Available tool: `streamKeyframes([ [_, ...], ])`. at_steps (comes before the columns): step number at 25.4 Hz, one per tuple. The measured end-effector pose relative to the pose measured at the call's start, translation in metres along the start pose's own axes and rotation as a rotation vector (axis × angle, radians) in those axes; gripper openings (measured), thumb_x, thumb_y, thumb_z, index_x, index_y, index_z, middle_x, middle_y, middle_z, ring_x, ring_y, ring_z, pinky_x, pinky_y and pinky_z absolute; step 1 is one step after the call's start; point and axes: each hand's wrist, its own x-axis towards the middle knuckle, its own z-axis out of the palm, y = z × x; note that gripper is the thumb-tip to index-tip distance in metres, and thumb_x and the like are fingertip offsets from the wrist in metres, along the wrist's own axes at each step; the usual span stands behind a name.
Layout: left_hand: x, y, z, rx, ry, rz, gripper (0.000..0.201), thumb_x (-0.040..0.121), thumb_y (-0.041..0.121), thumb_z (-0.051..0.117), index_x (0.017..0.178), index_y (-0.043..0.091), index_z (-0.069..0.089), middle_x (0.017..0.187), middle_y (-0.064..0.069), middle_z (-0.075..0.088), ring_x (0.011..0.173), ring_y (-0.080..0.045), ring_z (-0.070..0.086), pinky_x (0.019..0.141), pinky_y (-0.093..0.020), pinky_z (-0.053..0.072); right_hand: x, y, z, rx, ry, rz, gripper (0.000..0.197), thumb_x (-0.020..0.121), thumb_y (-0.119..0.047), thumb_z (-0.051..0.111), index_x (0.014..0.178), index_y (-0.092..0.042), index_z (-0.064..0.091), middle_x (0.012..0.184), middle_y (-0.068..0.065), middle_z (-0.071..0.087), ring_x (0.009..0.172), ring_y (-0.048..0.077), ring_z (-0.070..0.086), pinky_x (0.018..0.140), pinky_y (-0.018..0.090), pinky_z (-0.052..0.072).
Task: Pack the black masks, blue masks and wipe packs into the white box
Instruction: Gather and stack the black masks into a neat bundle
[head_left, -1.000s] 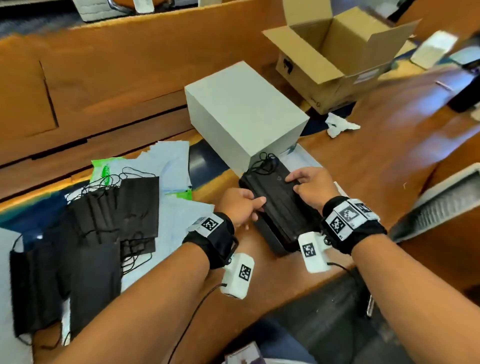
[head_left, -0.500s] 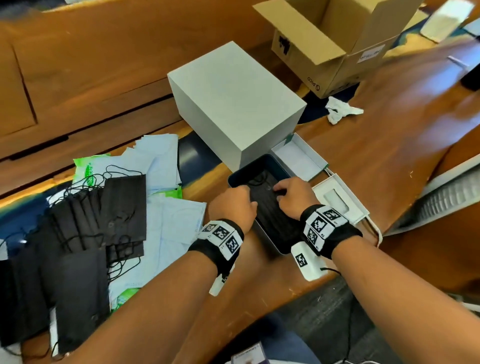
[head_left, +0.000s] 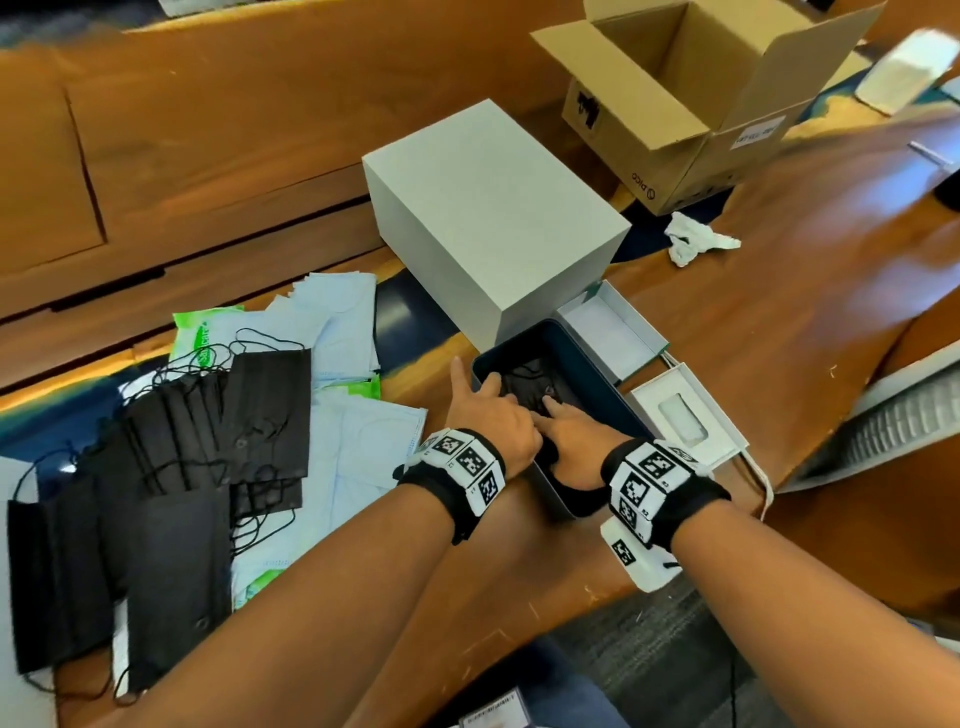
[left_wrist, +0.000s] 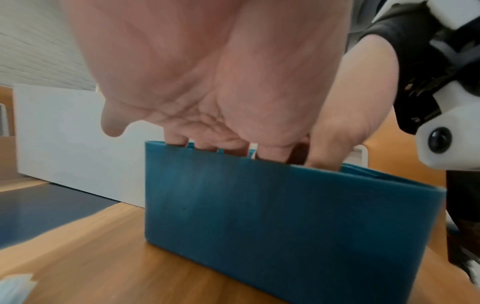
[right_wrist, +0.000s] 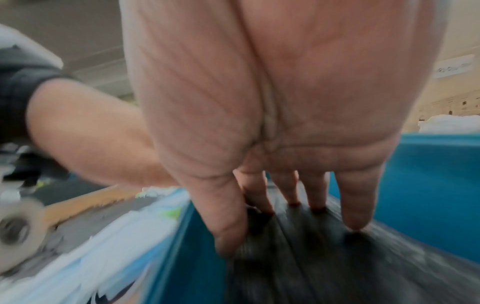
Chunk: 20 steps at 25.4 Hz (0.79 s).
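The open box (head_left: 602, 374) has a dark teal inside and stands near the table's front edge. A stack of black masks (head_left: 530, 384) lies in it. My left hand (head_left: 493, 410) reaches over the near-left wall (left_wrist: 259, 216), fingers down inside and thumb out. My right hand (head_left: 561, 431) presses straight fingertips (right_wrist: 317, 201) onto the masks (right_wrist: 311, 257). Neither hand grips anything. Left of the box lie more black masks (head_left: 208, 441), pale blue masks (head_left: 363, 447) and green wipe packs (head_left: 200, 338).
The tall white lid (head_left: 493, 218) stands just behind the box. Two white inserts (head_left: 613, 332) (head_left: 680, 421) lie to its right. Further back are an open cardboard carton (head_left: 701, 93) and a crumpled tissue (head_left: 696, 241). A grey slatted object (head_left: 883, 431) sits at right.
The stack of black masks has gone from level with the box's rim down inside it. Both hands followed it down and now press on it.
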Motion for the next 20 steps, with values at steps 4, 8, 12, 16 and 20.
streamKeyframes([
  [4,-0.032,-0.028,-0.013,-0.25,0.143,-0.016,0.068,0.095,0.066,0.024,0.153,0.031,0.023,0.163,-0.005,0.016,0.15,-0.027,0.009,0.113,-0.064,0.007,-0.021,-0.02,-0.034,0.083,0.186,-0.127,0.06,0.092,-0.031,0.058,0.147,-0.024,0.035,0.158,0.008,0.027,0.148,0.027,0.019,0.118,0.041,0.026],
  [8,-0.093,-0.096,0.005,-0.497,0.296,-0.18,0.076,0.093,0.066,0.037,0.154,0.027,0.016,0.16,-0.002,0.022,0.148,-0.024,0.018,0.114,-0.055,0.025,-0.041,-0.082,-0.054,0.167,0.357,-0.252,0.058,0.092,-0.033,0.062,0.145,-0.02,0.041,0.148,0.001,0.044,0.135,0.019,0.042,0.106,0.028,0.033],
  [12,-0.174,-0.178,0.062,-0.63,0.267,-0.575,0.092,0.084,0.063,0.058,0.155,0.024,0.014,0.158,-0.001,0.024,0.145,-0.024,0.023,0.11,-0.053,0.032,-0.019,-0.17,-0.027,0.254,0.269,-0.368,0.046,0.09,-0.028,0.066,0.131,-0.014,0.053,0.13,0.001,0.057,0.12,0.019,0.055,0.1,0.029,0.042],
  [16,-0.227,-0.208,0.109,-0.771,0.136,-0.87,0.113,0.076,0.065,0.067,0.155,0.023,0.0,0.16,-0.007,0.012,0.146,-0.032,0.018,0.11,-0.056,0.033,0.011,-0.241,0.025,0.266,0.162,-0.372,0.037,0.086,-0.028,0.07,0.118,-0.015,0.058,0.11,0.001,0.063,0.102,0.021,0.062,0.091,0.032,0.048],
  [20,-0.25,-0.213,0.139,-0.983,0.174,-1.019,0.114,0.073,0.052,0.077,0.155,0.018,0.004,0.153,-0.016,0.022,0.138,-0.037,0.033,0.109,-0.049,0.038,0.027,-0.29,0.071,0.444,0.107,-0.252,0.025,0.08,-0.027,0.073,0.096,-0.015,0.058,0.087,0.008,0.068,0.08,0.027,0.069,0.076,0.042,0.059],
])
